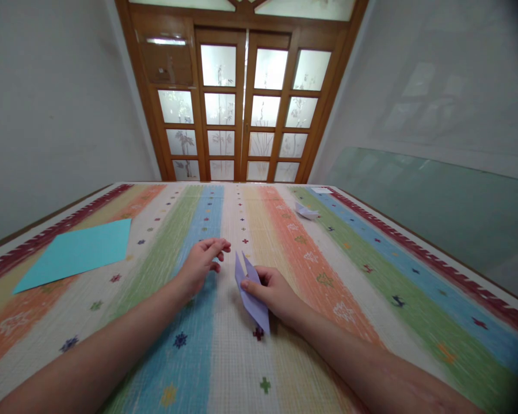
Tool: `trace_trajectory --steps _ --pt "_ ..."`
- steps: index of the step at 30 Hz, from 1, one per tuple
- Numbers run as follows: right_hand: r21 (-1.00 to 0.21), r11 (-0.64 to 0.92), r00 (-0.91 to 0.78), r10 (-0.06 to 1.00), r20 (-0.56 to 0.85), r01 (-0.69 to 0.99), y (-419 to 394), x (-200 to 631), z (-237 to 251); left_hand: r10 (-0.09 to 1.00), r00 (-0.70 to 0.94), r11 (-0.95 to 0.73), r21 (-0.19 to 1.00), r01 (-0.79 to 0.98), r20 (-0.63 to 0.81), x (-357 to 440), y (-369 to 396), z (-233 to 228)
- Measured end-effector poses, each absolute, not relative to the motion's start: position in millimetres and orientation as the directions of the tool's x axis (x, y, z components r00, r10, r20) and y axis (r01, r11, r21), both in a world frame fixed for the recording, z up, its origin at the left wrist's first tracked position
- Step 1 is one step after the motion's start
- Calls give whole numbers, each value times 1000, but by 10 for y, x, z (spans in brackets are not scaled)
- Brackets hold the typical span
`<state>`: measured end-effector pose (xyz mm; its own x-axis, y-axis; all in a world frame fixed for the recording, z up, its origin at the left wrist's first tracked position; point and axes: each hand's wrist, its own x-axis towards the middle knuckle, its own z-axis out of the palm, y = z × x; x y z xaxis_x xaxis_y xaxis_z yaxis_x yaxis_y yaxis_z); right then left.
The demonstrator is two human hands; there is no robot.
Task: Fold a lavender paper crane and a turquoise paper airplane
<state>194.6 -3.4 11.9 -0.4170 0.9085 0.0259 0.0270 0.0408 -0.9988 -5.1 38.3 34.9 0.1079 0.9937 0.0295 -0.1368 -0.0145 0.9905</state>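
Right hand (276, 292) resting low on the striped mat (371, 270), thumb and fingers closed on the folded lilac paper (251, 287), which stands on its edge near the mat's middle, two points up. Left hand (202, 261) just beside it, not touching the paper, fingers loosely curled and half open, holding nothing. Both forearms stretched forward from the near edge. Wide free mat all around; turquoise sheet (80, 250) well apart at the left border, small folded white paper (306, 211) far ahead toward the right.
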Motion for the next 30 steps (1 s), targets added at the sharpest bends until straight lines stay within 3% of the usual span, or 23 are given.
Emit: trace_trajectory --steps 4,7,11,18,30 --pt "-999 29 -373 928 11 43 22 1992 114 875 482 38 998 51 -58 27 329 194" --pt "-988 0 -450 890 -70 154 47 2041 137 799 594 15 991 129 -89 30 320 110" --pt "-964 -40 -546 818 -183 262 63 2095 189 798 593 6 986 166 -105 3 323 83" --pt "-915 57 -602 769 -215 400 122 2210 303 826 556 28 992 127 -94 23 319 90" --pt "-884 130 -667 707 -236 450 157 2318 405 890 443 136 990 -25 -111 -18 372 93"
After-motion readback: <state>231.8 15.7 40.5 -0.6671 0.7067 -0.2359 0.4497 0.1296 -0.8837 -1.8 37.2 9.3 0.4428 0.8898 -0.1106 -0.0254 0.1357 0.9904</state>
